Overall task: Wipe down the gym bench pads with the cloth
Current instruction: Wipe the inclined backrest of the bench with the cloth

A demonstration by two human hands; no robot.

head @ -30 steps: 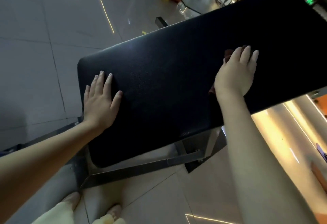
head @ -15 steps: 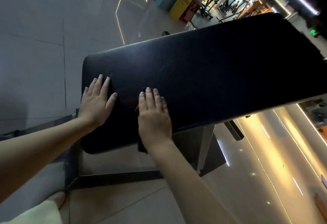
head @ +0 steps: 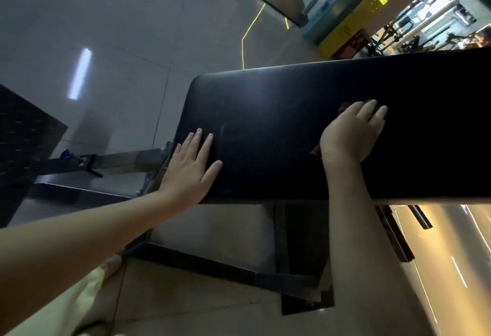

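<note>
Right hand (head: pixel 350 134) lies flat with straight fingers, pressing the cloth (head: pixel 344 107) onto the bench pad (head: pixel 279 123), not curled round it. The cloth is mostly hidden under the palm; dark reddish bits show beside the fingertips and at the heel of the hand. Left hand (head: pixel 192 168) is also flat and holds nothing, palm on the pad near its rounded end.

The pad's near edge sits just under both wrists, and the far edge is well beyond the right fingertips. There is bare pad between the hands, and a long bare stretch past the right hand runs out of view.

The pad is black textured vinyl, with a glare patch beyond the gap between the hands and faint streaks just beside the left fingertips. Metal frame (head: pixel 119 159) sticks out past the left hand and continues under the pad. The floor (head: pixel 132 30) is glossy grey tile, with a yellow line (head: pixel 249 27) beyond the pad. Yellow bin (head: pixel 350 25) and gym machines are far off beyond the right hand.

The pad's long axis runs across from hand to hand, rounded end on the left-hand side. Can't tell how the cloth lies.
</note>
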